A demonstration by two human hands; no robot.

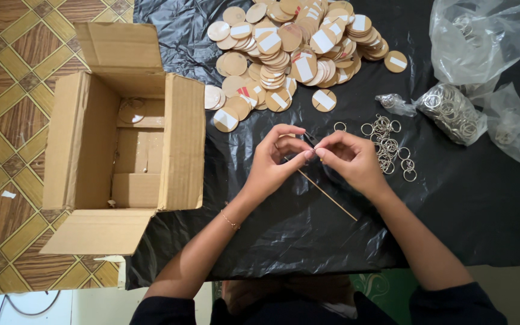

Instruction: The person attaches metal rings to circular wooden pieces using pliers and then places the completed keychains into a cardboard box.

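Observation:
My left hand and my right hand meet fingertip to fingertip over the black plastic sheet. Between them they pinch a small part, too small to name, and a thin stick runs from my left fingers down to the right. A pile of round wooden discs, some with white stickers, lies beyond my hands. Loose metal key rings are scattered just right of my right hand.
An open cardboard box with one disc inside stands at the left on the patterned tile floor. Clear plastic bags lie at the upper right, one holding a bundle of key rings.

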